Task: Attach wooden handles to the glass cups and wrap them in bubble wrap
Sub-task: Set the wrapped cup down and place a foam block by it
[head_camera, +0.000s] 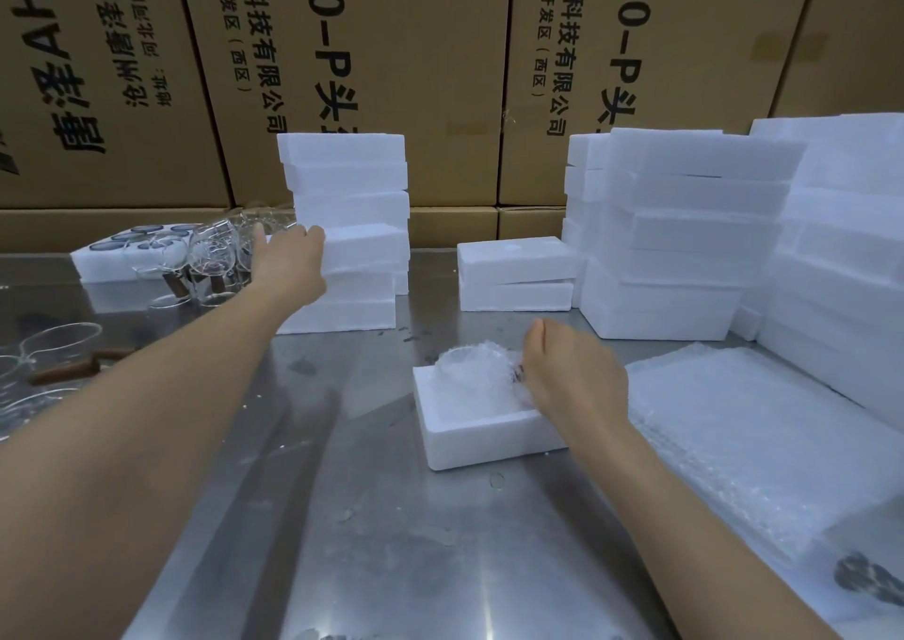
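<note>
Head view. We work at a stainless-steel table (pixel 372 541) whose surface is reflective and scuffed. Printed cardboard cartons (pixel 391 76) form a wall along its far edge. A tall stack of white foam boxes (pixel 350 228) stands at centre left, a low pair of foam blocks (pixel 516 275) sits at centre, and larger foam stacks (pixel 685 238) fill the right side. All foam pieces are rectangular, matte and fine-grained.

At far left, clear glass cups with brown wooden handles (pixel 205 260) stand grouped in front of a foam tray (pixel 98 260) with dark round cavities. More glass cups (pixel 58 341) and a loose wooden handle (pixel 66 370) lie at the left edge. A flat pile of bubble wrap sheets (pixel 743 448) lies at right, translucent and dimpled.

Our left hand (pixel 288 260) reaches to the left side of the tall stack, fingers curled round the edge of one box. This arm partly blocks the grouped cups.

The wrapped cup (pixel 472 375), a rounded form covered in crinkled bubble wrap, sits in an open foam box (pixel 484 436) at centre. Our right hand (pixel 570 377) is on its right side, fingers bent down onto the wrap; we cannot tell whether they grip it.
</note>
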Demonstrator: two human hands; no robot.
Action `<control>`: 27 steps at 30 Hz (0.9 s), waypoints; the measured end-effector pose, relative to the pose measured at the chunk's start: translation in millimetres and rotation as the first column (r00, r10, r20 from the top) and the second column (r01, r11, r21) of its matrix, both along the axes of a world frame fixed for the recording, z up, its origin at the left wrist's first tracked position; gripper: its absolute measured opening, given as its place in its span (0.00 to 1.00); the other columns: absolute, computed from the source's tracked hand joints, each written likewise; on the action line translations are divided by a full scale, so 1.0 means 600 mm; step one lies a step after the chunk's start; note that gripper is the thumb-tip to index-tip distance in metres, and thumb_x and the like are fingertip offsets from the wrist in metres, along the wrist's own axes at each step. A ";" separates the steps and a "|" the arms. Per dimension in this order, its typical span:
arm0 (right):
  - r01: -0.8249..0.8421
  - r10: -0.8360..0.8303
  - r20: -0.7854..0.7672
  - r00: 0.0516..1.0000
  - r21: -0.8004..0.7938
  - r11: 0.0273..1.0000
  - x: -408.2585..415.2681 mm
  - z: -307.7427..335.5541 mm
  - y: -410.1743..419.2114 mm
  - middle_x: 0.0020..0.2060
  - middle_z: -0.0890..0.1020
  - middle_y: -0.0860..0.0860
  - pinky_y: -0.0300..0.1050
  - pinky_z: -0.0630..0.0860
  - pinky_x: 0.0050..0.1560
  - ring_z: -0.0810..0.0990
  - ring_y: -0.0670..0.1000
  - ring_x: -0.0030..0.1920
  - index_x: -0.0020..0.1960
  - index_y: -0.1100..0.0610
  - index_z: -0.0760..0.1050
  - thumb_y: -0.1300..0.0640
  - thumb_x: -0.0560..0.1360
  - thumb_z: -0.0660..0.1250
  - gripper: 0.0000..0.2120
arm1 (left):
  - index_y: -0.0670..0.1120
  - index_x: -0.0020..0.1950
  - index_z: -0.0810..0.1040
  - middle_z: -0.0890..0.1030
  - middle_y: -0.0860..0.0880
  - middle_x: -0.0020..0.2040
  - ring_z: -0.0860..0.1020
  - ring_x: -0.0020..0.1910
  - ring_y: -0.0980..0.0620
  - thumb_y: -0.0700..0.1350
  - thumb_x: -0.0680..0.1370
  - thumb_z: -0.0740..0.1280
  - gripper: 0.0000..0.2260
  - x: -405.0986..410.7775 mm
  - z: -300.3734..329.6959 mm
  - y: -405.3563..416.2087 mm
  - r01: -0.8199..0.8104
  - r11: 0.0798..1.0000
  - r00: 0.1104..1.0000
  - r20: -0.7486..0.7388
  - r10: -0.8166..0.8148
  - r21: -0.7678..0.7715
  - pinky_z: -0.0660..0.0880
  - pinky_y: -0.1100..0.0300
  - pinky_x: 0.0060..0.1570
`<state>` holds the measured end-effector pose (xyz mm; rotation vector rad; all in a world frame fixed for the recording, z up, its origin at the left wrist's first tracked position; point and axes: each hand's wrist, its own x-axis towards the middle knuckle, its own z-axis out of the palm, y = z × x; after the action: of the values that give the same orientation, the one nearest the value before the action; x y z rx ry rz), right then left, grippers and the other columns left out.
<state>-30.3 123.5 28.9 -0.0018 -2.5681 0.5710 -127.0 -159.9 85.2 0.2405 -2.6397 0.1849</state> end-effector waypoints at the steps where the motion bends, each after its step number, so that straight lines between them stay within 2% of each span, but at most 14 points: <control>1: 0.015 -0.015 -0.001 1.000 -0.047 0.999 0.001 0.003 0.002 0.33 0.73 0.54 0.46 0.61 0.31 0.70 0.58 0.35 0.33 0.56 0.59 0.58 0.79 0.49 0.15 | 0.40 0.66 0.67 0.74 0.41 0.59 0.72 0.62 0.39 0.38 0.73 0.65 0.21 0.007 0.007 0.004 0.015 0.999 0.998 -0.055 -0.014 0.030 0.46 0.43 0.73; 3: 0.023 -0.028 -0.060 0.998 -0.087 0.996 0.002 0.007 0.007 0.34 0.73 0.53 0.47 0.63 0.32 0.70 0.56 0.36 0.36 0.56 0.63 0.55 0.81 0.48 0.15 | 0.40 0.67 0.67 0.76 0.41 0.55 0.73 0.58 0.39 0.39 0.73 0.66 0.23 0.026 0.024 0.019 0.093 0.989 0.979 -0.193 -0.070 0.112 0.46 0.44 0.73; 5: -0.001 -0.017 -0.142 0.990 -0.125 0.992 0.002 0.013 0.011 0.41 0.75 0.51 0.47 0.67 0.37 0.73 0.54 0.42 0.45 0.56 0.69 0.53 0.81 0.49 0.14 | 0.40 0.66 0.63 0.74 0.44 0.48 0.74 0.49 0.40 0.40 0.74 0.66 0.22 0.047 0.039 0.040 0.298 0.941 0.920 -0.311 -0.239 0.159 0.52 0.45 0.71; 6: -0.040 0.006 -0.166 0.986 -0.200 0.979 0.002 0.016 0.013 0.46 0.76 0.50 0.47 0.68 0.41 0.74 0.53 0.46 0.51 0.56 0.70 0.52 0.81 0.50 0.12 | 0.41 0.66 0.61 0.72 0.45 0.48 0.73 0.45 0.40 0.42 0.76 0.66 0.22 0.060 0.045 0.052 0.429 0.886 0.874 -0.327 -0.359 0.175 0.58 0.46 0.67; 8: -0.171 0.090 -0.198 0.976 -0.440 0.882 0.000 0.026 0.018 0.55 0.74 0.48 0.46 0.70 0.49 0.74 0.50 0.53 0.60 0.53 0.69 0.50 0.80 0.55 0.12 | 0.49 0.65 0.60 0.72 0.47 0.48 0.73 0.40 0.44 0.47 0.77 0.66 0.21 0.094 0.060 0.074 0.629 0.734 0.774 -0.298 -0.559 0.257 0.70 0.53 0.49; 9: -0.236 0.122 -0.236 0.964 -0.549 0.802 0.000 0.029 0.021 0.58 0.73 0.47 0.44 0.70 0.50 0.74 0.50 0.55 0.63 0.52 0.67 0.49 0.79 0.57 0.14 | 0.54 0.64 0.61 0.72 0.50 0.48 0.75 0.40 0.49 0.50 0.77 0.67 0.20 0.111 0.070 0.083 0.677 0.658 0.736 -0.279 -0.617 0.330 0.72 0.58 0.41; 11: -0.331 0.133 -0.328 0.935 -0.674 0.660 0.002 0.036 0.023 0.61 0.72 0.47 0.38 0.69 0.50 0.73 0.48 0.57 0.66 0.51 0.65 0.46 0.79 0.60 0.18 | 0.61 0.61 0.68 0.74 0.55 0.50 0.77 0.41 0.61 0.55 0.76 0.69 0.16 0.139 0.089 0.099 0.714 0.499 0.675 -0.295 -0.676 0.491 0.72 0.69 0.38; 14: -0.426 0.126 -0.425 0.896 -0.747 0.511 0.011 0.046 0.027 0.62 0.71 0.47 0.34 0.70 0.51 0.73 0.46 0.59 0.67 0.46 0.63 0.42 0.77 0.61 0.21 | 0.59 0.57 0.79 0.81 0.54 0.51 0.81 0.46 0.59 0.56 0.74 0.67 0.13 0.168 0.106 0.107 0.617 0.253 0.626 -0.269 -0.732 0.746 0.76 0.68 0.41; 16: -0.465 0.145 -0.447 0.883 -0.787 0.405 0.016 0.053 0.031 0.58 0.75 0.39 0.38 0.72 0.52 0.75 0.42 0.57 0.64 0.40 0.65 0.37 0.74 0.61 0.20 | 0.55 0.54 0.82 0.83 0.51 0.52 0.82 0.51 0.53 0.57 0.74 0.66 0.12 0.172 0.100 0.108 0.485 0.145 0.607 -0.212 -0.766 0.863 0.79 0.62 0.46; 18: -0.488 0.202 -0.445 0.873 -0.818 0.304 0.016 0.059 0.037 0.50 0.76 0.30 0.42 0.75 0.51 0.78 0.41 0.55 0.60 0.35 0.67 0.35 0.71 0.59 0.18 | 0.52 0.53 0.81 0.83 0.48 0.56 0.82 0.54 0.48 0.56 0.71 0.69 0.14 0.171 0.079 0.110 0.364 0.050 0.661 -0.220 -0.717 0.930 0.78 0.53 0.55; 19: -0.489 0.240 -0.434 0.868 -0.833 0.261 0.015 0.060 0.039 0.50 0.77 0.30 0.44 0.76 0.50 0.78 0.42 0.55 0.58 0.34 0.67 0.35 0.70 0.59 0.17 | 0.51 0.53 0.81 0.83 0.47 0.57 0.81 0.55 0.47 0.55 0.69 0.70 0.16 0.170 0.067 0.113 0.308 0.023 0.698 -0.210 -0.685 0.951 0.77 0.51 0.58; 21: -0.458 0.323 -0.386 0.864 -0.870 0.184 0.012 0.062 0.042 0.55 0.79 0.41 0.50 0.77 0.54 0.78 0.46 0.58 0.58 0.34 0.69 0.35 0.68 0.61 0.19 | 0.49 0.54 0.80 0.83 0.47 0.55 0.81 0.55 0.47 0.54 0.67 0.72 0.18 0.167 0.040 0.122 0.210 -0.008 0.734 -0.163 -0.659 0.978 0.76 0.50 0.59; 23: -0.383 0.382 -0.327 0.865 -0.920 0.080 0.011 0.064 0.044 0.58 0.79 0.48 0.51 0.77 0.54 0.79 0.51 0.58 0.62 0.42 0.73 0.40 0.67 0.65 0.24 | 0.49 0.53 0.81 0.84 0.48 0.53 0.82 0.55 0.47 0.54 0.66 0.72 0.18 0.167 0.019 0.134 0.133 -0.039 0.747 -0.126 -0.652 0.990 0.77 0.53 0.56; 27: -0.193 0.479 -0.262 0.838 -0.963 -0.190 0.010 0.065 0.062 0.52 0.82 0.54 0.46 0.78 0.42 0.82 0.54 0.46 0.57 0.53 0.80 0.54 0.64 0.68 0.20 | 0.49 0.52 0.82 0.85 0.50 0.51 0.83 0.50 0.51 0.58 0.68 0.73 0.18 0.172 -0.016 0.159 0.096 -0.039 0.782 -0.100 -0.615 0.995 0.79 0.60 0.43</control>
<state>-24.1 160.8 67.7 0.1506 -1.4592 2.7582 -23.6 -64.8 75.9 -0.1699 -2.4873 -2.1290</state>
